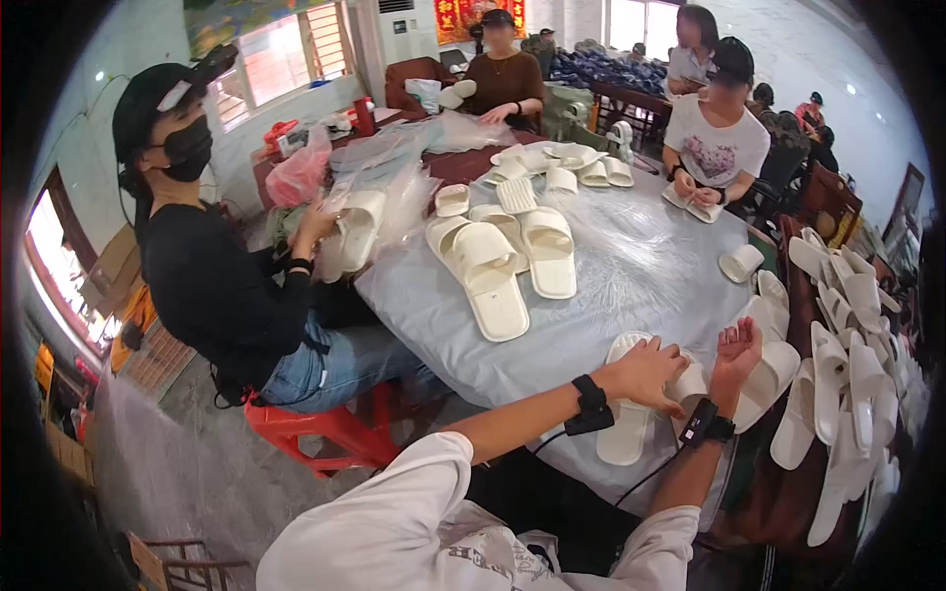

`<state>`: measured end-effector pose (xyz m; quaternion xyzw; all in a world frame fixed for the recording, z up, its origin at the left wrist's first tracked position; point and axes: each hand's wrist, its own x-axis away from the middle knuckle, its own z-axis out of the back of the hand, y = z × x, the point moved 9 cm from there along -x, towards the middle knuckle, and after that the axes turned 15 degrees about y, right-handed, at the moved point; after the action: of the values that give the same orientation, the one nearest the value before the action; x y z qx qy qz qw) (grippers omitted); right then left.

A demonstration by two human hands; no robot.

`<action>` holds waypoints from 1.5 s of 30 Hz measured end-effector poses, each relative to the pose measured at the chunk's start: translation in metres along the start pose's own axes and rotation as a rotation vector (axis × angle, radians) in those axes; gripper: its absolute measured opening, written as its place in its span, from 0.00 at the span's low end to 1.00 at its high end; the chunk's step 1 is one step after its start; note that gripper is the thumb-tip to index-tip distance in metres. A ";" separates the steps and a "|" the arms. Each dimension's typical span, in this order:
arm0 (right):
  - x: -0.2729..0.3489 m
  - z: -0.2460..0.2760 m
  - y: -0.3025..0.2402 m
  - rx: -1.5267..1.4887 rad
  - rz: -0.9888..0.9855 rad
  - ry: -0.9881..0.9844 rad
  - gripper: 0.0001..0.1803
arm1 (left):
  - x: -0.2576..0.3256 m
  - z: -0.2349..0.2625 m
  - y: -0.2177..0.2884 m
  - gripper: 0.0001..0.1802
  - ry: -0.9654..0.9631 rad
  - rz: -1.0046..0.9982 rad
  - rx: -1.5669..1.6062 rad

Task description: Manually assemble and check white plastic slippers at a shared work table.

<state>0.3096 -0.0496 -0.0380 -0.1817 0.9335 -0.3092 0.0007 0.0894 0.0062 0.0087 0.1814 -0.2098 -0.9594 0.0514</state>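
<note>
In front of me, a pair of cream slippers lies on the grey-covered table. My left hand [645, 372] is open over them, thumb and fingers apart, partly covering the left slipper [623, 441]. The other slipper's strap [694, 382] shows between my two hands. My right hand [737, 357] is raised palm up with its fingers loosely bent, and nothing shows in it. Close to its right is another cream slipper [773, 379]. Black bands with small devices circle both my wrists.
Several cream slippers [493, 295] lie mid-table beside clear plastic film [631, 256]. More slippers [833, 384] are heaped on the dark surface at right. A masked person on the left handles a slipper [360, 231]. Two people sit across the table. A red stool [315, 428] stands at left.
</note>
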 end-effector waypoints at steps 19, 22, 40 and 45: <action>0.024 -0.040 -0.102 -0.005 0.107 -0.315 0.07 | 0.014 0.100 -0.010 0.26 0.514 -0.159 0.228; 0.047 -0.036 -0.094 0.044 0.086 -0.267 0.10 | 0.019 0.081 -0.003 0.35 0.432 -0.118 0.116; 0.168 0.114 -0.123 0.785 0.472 0.079 0.12 | -0.021 0.092 -0.067 0.37 0.204 0.162 -0.101; 0.185 0.102 -0.128 0.435 0.297 0.089 0.15 | 0.002 0.174 -0.157 0.29 0.141 0.428 0.157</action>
<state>0.1918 -0.2664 -0.0262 -0.0245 0.8607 -0.5065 0.0442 0.0194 0.2148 0.0892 0.2027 -0.3134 -0.8924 0.2537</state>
